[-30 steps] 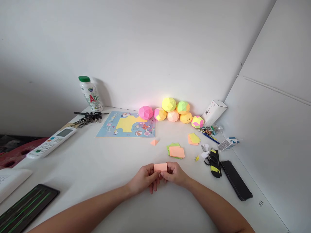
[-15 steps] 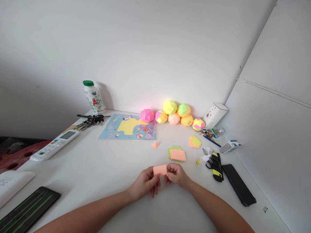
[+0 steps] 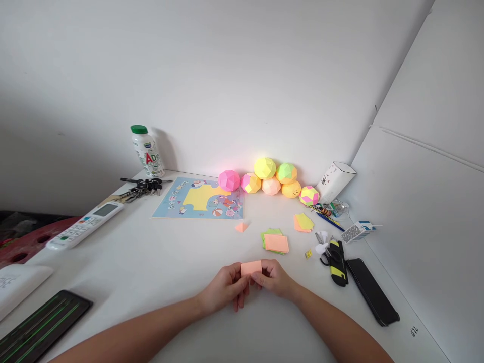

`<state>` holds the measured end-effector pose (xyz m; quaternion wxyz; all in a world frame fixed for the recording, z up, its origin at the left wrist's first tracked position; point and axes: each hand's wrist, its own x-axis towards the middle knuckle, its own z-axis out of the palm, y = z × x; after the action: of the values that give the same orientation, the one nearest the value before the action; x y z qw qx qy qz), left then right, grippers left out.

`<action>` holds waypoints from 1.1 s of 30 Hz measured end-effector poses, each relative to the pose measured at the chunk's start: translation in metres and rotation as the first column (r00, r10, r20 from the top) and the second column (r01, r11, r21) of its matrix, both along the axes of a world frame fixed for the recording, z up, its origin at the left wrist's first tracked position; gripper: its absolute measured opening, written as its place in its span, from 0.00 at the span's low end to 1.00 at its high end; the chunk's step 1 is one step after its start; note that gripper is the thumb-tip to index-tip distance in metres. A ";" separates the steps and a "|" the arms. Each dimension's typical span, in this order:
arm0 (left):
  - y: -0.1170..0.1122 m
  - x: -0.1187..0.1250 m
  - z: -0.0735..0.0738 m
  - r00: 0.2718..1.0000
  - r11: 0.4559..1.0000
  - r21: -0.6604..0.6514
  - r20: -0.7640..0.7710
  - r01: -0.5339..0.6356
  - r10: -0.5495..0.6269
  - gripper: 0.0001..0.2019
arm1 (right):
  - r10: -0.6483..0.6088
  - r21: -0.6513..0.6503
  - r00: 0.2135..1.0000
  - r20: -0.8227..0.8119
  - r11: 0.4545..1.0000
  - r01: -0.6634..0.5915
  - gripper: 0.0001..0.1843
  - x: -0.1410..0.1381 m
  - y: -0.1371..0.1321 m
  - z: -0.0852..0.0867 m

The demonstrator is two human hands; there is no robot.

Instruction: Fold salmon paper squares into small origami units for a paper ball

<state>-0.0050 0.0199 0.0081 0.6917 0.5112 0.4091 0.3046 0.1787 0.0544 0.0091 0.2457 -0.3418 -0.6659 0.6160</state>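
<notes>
A small rectangle of peach paper [image 3: 251, 267] is held between both hands, a little above the white table. My left hand [image 3: 227, 286] pinches its left end, thumb in front and fingers behind. At the right end my right hand [image 3: 275, 278] grips it the same way, its thumb laid on the lower edge. Just beyond the hands lies a stack of peach and green paper slips [image 3: 277, 243]. A small folded peach piece [image 3: 241, 227] sits to its left, and yellow and peach slips [image 3: 303, 222] lie farther right.
Several faceted paper balls [image 3: 265, 168] line the wall. On the right are a utility knife [image 3: 338, 264], scissors [image 3: 325, 256] and a black phone [image 3: 372, 290]. To the left stand a bottle [image 3: 146, 151], keys [image 3: 141, 187], a remote [image 3: 86, 225] and a blue sheet [image 3: 177, 204].
The peach paper has shifted slightly right and down. My right thumb has moved left onto the paper's lower front edge; the left hand keeps its pinch.
</notes>
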 end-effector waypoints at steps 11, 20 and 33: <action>0.004 -0.003 0.003 0.980 0.991 -0.091 0.165 -0.095 0.109 0.17 | -0.065 -0.105 0.997 -0.039 0.993 0.061 0.16 0.006 0.005 -0.005; 0.009 -0.002 0.004 0.977 0.986 -0.148 0.185 -0.075 0.102 0.20 | -0.122 0.043 0.992 -0.035 0.991 0.124 0.21 0.000 -0.007 -0.013; 0.012 -0.007 0.002 0.982 0.991 -0.132 0.183 -0.020 0.044 0.18 | -0.151 0.499 0.989 -0.009 0.856 0.135 0.09 0.000 -0.002 -0.014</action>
<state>-0.0116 0.0317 0.0101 0.7535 0.4280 0.3698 0.3351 0.1786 0.0527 -0.0051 0.3604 -0.3247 -0.7784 0.3984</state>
